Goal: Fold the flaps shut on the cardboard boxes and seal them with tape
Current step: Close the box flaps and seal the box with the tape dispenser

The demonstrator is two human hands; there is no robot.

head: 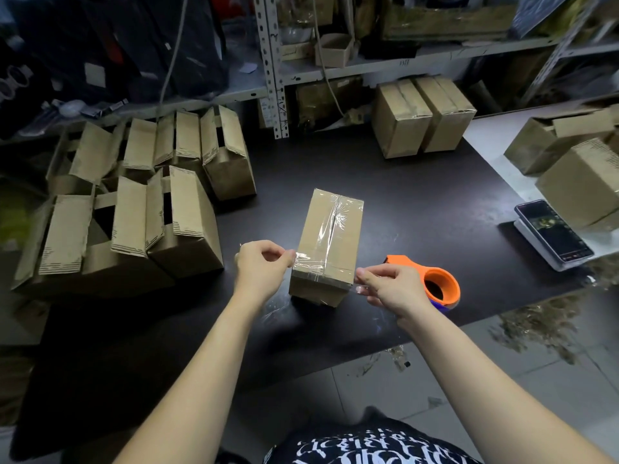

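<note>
Black shirt (368,443) with white print fills the bottom edge, and 2 bare forearms reach from it toward the closed box (330,229). That box stands on the dark surface (418,189) with its flaps folded flat. A band of clear tape runs lengthwise along its top seam, wrinkled and shiny toward the far end.

Across the near end of the box top lies a clear tape strip (315,264), stretched from side to side. At the box's near left edge, the left hand (263,267) pinches one end of the strip between thumb and curled fingers. At the near right corner, the right hand (390,286) pinches the other end, which sticks out past the cardboard.

Just right of the box, partly behind the right hand, an orange tape dispenser (440,283) lies on the surface. Left of the box, a cluster of open boxes (134,209) stands with flaps raised, packed close together. Beyond the box and to its right, 2 sealed boxes (422,115) sit side by side, touching, below a metal shelf (368,67). Far right of the box, a phone (552,231) with a lit screen rests on a white block, and more cardboard boxes (582,175) sit just behind it. Below the surface, right of the box, shreds of debris (542,319) litter the tiled floor.
</note>
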